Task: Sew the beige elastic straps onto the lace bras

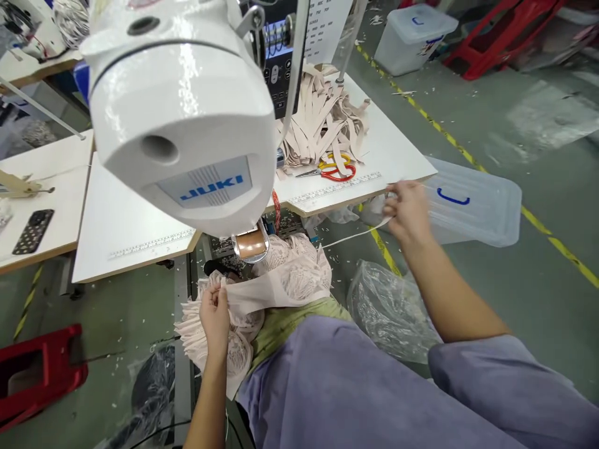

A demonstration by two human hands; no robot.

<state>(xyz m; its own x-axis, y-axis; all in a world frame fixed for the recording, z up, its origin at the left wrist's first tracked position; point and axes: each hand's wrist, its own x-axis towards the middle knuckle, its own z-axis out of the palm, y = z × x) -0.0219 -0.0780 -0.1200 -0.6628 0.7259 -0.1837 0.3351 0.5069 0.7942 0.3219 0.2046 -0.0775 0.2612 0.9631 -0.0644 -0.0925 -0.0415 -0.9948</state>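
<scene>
My left hand (pixel 214 315) is closed on one end of a pale pink lace garment (pixel 285 284), low in front of the white sewing machine (pixel 182 112). A thin pink strap (pixel 349 237) runs from the garment out to my right hand (pixel 408 209), which pinches its far end beside the table's right edge. That hand is a little blurred. More lace pieces (pixel 206 340) are bunched under my left hand.
A heap of pink straps (pixel 322 121) and red-and-yellow scissors (pixel 334 169) lie on the white table (pixel 397 156). A lidded clear bin (pixel 472 206) and a plastic bag (pixel 388 308) sit on the floor at right. A red stool (pixel 40 371) stands at left, a phone (pixel 32 231) beyond it.
</scene>
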